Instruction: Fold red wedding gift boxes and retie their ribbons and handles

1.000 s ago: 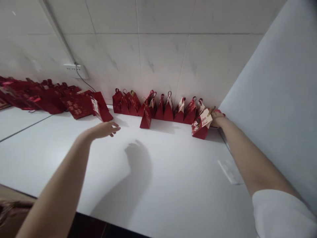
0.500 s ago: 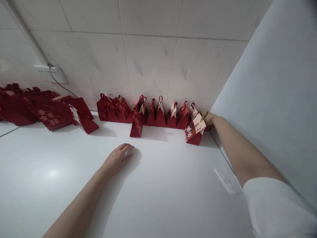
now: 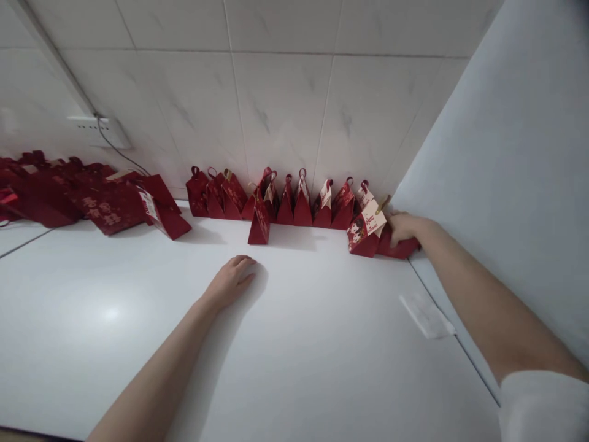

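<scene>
My right hand (image 3: 401,226) reaches to the far right corner, its fingers closed over a dark red gift box (image 3: 399,248); part of that box is hidden by the hand. Just left of it stands a red gift box with a cream tag and printed figures (image 3: 364,242). My left hand (image 3: 230,280) rests on the white table (image 3: 294,344), fingers loosely extended and holding nothing. Beyond its fingertips a small triangular red box (image 3: 260,226) stands a little forward of a row of similar boxes with ribbon loops (image 3: 285,205).
Larger red boxes (image 3: 108,209) crowd the left back, one tilted box (image 3: 165,205) at their end. A socket strip (image 3: 101,131) with a grey cable hangs on the tiled wall. A clear flat packet (image 3: 427,316) lies near the right edge, by a pale panel (image 3: 515,153).
My right hand has come forward from behind the tagged box, and the dark red box under it now shows more. My left hand stays resting on the table. The view has shifted slightly.
</scene>
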